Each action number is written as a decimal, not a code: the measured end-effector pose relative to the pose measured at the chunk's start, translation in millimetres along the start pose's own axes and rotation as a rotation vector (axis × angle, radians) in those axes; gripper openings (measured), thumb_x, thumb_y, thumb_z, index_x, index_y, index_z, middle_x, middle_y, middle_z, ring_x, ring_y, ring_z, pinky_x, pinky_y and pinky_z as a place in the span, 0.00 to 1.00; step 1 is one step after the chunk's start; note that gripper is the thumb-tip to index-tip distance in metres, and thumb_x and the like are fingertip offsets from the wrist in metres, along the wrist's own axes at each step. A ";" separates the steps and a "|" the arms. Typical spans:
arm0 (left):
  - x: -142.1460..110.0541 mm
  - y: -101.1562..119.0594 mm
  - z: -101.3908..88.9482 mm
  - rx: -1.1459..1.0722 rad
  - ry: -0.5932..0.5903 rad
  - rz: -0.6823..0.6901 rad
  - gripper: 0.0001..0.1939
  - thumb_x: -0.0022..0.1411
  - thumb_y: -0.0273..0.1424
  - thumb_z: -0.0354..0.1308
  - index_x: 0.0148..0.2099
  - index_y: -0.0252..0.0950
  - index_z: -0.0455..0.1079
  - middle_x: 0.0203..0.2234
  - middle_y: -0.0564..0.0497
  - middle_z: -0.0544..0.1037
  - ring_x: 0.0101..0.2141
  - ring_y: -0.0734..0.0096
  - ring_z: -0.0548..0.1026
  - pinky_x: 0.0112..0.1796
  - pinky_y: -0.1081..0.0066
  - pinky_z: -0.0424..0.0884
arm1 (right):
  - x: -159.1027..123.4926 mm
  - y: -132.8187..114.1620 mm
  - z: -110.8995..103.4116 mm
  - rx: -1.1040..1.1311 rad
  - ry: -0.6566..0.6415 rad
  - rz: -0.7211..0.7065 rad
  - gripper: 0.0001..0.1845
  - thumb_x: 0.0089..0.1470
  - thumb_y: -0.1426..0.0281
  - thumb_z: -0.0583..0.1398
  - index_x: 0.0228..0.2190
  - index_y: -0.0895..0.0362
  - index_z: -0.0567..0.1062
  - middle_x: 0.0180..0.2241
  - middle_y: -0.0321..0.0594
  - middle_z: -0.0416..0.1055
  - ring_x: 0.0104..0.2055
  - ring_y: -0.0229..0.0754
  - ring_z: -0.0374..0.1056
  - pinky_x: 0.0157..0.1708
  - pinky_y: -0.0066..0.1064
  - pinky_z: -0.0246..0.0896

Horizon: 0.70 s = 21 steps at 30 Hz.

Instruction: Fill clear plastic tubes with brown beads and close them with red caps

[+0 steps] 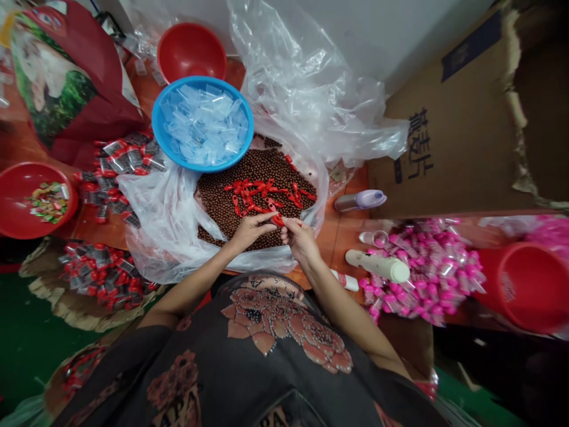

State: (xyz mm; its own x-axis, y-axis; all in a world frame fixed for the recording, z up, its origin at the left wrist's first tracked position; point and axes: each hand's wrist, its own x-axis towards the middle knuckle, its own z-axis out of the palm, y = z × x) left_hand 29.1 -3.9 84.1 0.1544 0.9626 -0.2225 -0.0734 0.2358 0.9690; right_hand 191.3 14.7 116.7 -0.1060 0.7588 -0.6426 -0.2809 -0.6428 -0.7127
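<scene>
Inside the plastic bag [153, 219], red pieces [268, 187] top brown beads [222, 204].

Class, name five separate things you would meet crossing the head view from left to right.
Red bowl holding small colourful pieces, blue basin, right hand, lilac-capped bottle, red bucket.
</scene>
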 end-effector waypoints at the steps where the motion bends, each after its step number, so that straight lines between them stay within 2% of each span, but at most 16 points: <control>1: 0.1 -0.9 1.6 -0.015 0.015 -0.007 0.25 0.56 0.36 0.64 0.56 0.38 0.73 0.48 0.49 0.79 0.47 0.64 0.76 0.53 0.63 0.67 | -0.3 -0.5 1.2 0.028 0.004 0.019 0.16 0.40 0.61 0.70 0.25 0.57 0.71 0.17 0.28 0.69 0.15 0.28 0.62 0.12 0.18 0.58; 6: 1.4 -0.9 5.5 -0.062 0.066 -0.002 0.25 0.54 0.35 0.66 0.55 0.39 0.73 0.48 0.49 0.78 0.46 0.65 0.76 0.53 0.63 0.68 | -1.9 -4.8 5.7 0.094 0.020 0.057 0.15 0.42 0.63 0.69 0.25 0.56 0.70 0.17 0.28 0.70 0.14 0.28 0.63 0.12 0.17 0.60; 11: 1.2 5.1 3.9 -0.091 0.015 -0.010 0.26 0.54 0.36 0.66 0.56 0.40 0.73 0.47 0.50 0.79 0.45 0.66 0.76 0.50 0.65 0.70 | -3.2 -7.8 2.7 0.060 -0.012 0.027 0.16 0.40 0.62 0.70 0.26 0.56 0.71 0.17 0.28 0.69 0.15 0.28 0.63 0.13 0.17 0.59; 16: 0.3 3.3 6.9 -0.183 0.020 -0.059 0.26 0.53 0.36 0.66 0.55 0.40 0.73 0.43 0.51 0.79 0.36 0.72 0.76 0.36 0.72 0.74 | -3.7 -1.1 -0.2 -0.094 -0.037 -0.076 0.17 0.44 0.57 0.68 0.27 0.54 0.70 0.16 0.26 0.66 0.13 0.29 0.59 0.11 0.19 0.54; 19: 3.9 -0.2 9.2 -0.290 0.038 -0.119 0.24 0.53 0.39 0.66 0.52 0.37 0.74 0.36 0.51 0.79 0.31 0.73 0.75 0.28 0.76 0.73 | 1.2 3.3 -1.9 -0.214 -0.045 -0.169 0.17 0.47 0.55 0.66 0.28 0.53 0.68 0.15 0.24 0.63 0.13 0.28 0.55 0.12 0.20 0.50; 21: 7.7 -1.5 9.5 -0.361 0.058 -0.172 0.24 0.52 0.40 0.66 0.50 0.36 0.73 0.32 0.51 0.78 0.28 0.75 0.74 0.24 0.77 0.70 | 6.2 5.0 -3.3 -0.291 -0.036 -0.244 0.17 0.48 0.56 0.66 0.31 0.52 0.68 0.17 0.24 0.64 0.15 0.29 0.56 0.14 0.21 0.51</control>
State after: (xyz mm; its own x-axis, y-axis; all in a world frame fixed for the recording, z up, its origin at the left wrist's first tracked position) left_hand 39.8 2.0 81.9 0.1394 0.9085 -0.3940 -0.3942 0.4159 0.8195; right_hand 192.4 15.9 108.2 -0.1039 0.8931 -0.4378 -0.0202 -0.4420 -0.8968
